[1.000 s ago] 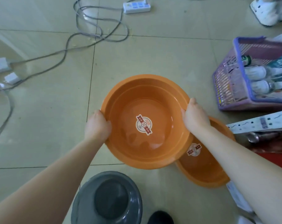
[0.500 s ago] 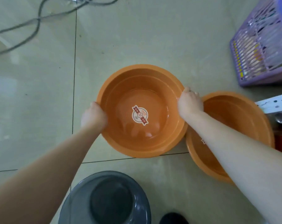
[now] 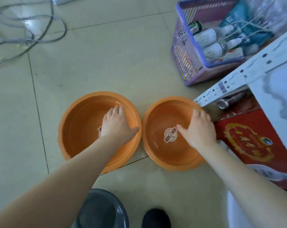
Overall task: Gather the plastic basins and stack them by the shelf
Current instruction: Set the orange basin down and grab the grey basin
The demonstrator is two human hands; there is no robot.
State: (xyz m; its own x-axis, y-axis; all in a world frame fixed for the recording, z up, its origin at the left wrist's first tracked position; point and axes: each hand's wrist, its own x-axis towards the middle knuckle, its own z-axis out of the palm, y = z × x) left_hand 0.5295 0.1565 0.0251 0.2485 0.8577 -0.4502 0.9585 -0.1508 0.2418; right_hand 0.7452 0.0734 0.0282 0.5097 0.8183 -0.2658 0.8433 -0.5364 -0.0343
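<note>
Two orange plastic basins sit side by side on the tiled floor, rims just about touching: the left basin (image 3: 77, 129) out in the open, the right basin (image 3: 157, 122) tucked against the white perforated shelf upright (image 3: 238, 74). The left hand (image 3: 117, 127) lies flat inside the left basin w/ fingers spread, gripping nothing; the right hand (image 3: 199, 129) rests open-palmed over the right basin's far side, near the rim — also not clamped on anything. These look like thin moulded plastic, so prob. light, a bit flexy at the wall, smooth and glossy inside, hence slippery under a flat palm. Best hold is likely the rolled rim, thumb over and fingers under, or both hands on opposite edges; they're the same shape, so they should nest w/o force. Hard to read: the left basin's round label is mostly under the hand, and the right basin's far rim is partly behind the upright. A grey basin (image 3: 100, 211) is cut off at the bottom edge by the forearm; a purple basket (image 3: 185, 63) sits beyond — its contents are blurry.
</note>
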